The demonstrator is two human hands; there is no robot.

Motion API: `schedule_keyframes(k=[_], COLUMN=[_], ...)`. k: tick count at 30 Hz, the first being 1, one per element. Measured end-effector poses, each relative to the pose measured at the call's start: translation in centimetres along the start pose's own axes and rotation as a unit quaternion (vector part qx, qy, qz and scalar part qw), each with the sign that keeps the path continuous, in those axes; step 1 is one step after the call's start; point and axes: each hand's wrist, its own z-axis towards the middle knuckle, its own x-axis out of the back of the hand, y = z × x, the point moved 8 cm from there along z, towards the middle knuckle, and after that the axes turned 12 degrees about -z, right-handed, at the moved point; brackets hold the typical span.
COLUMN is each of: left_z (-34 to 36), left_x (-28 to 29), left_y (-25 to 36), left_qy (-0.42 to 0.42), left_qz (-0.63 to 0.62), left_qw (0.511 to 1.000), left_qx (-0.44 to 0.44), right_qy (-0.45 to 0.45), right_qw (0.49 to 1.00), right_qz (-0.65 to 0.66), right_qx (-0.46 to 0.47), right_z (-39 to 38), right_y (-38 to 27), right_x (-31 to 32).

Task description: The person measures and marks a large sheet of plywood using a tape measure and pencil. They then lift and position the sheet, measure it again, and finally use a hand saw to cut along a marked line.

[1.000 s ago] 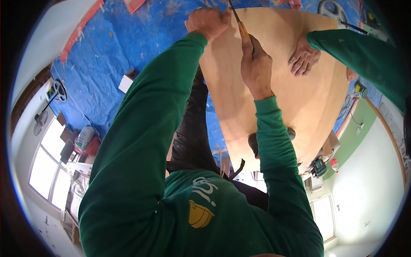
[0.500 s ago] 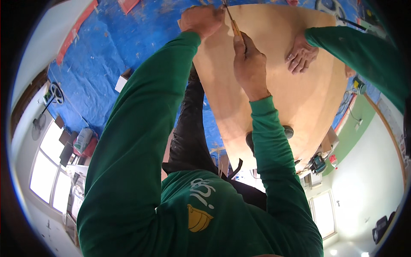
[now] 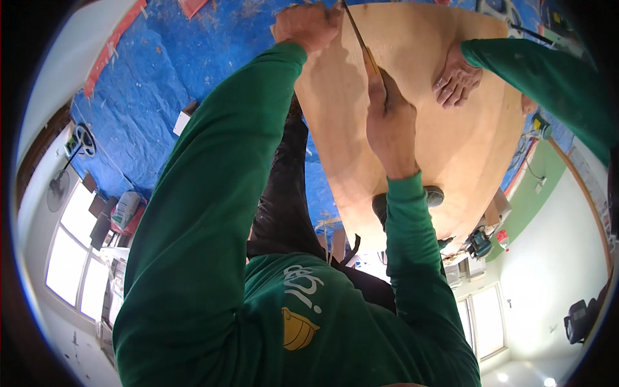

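Note:
A large pale plywood board [image 3: 412,39] lies over the blue sheet. At its far left corner my left hand [image 3: 308,27] is closed, its fingers bent round the board's edge; part of its grip is hidden. My right hand [image 3: 393,126] is wrapped round the yellow handle of what looks like a narrow handsaw [image 3: 358,32]. The blade slants up and left, its tip close beside my left hand at the board's far edge. A dark shoe [image 3: 380,208] rests on the board near my right sleeve.
A co-worker's hand [image 3: 459,80] presses on the board at the right, below a green sleeve [image 3: 529,71]. Blue sheeting [image 3: 213,58] covers the floor. A teal power tool [image 3: 478,245] and a red-labelled bottle [image 3: 503,240] stand lower right; a small box [image 3: 185,119] lies left.
My right hand has drawn the saw back toward me and slightly right, so more blade shows. My left hand stays at the corner, shifted slightly. The co-worker's hand has barely moved.

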Motion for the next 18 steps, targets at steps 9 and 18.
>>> schedule_keyframes(k=[9, 18], left_z=[-0.2, -0.1], left_x=[0.4, 0.1], left_y=[0.3, -0.1], left_qy=[-0.044, -0.029], left_qz=[-0.006, -0.03], left_qw=[0.999, 0.999], left_qx=[0.025, -0.002], right_qy=[-0.061, 0.038], right_qw=[0.994, 0.989], right_qz=[-0.05, -0.116], right_qx=[-0.072, 0.085], right_z=[-6.1, 7.7], right_y=[1.1, -1.7], right_x=[2.5, -4.3])
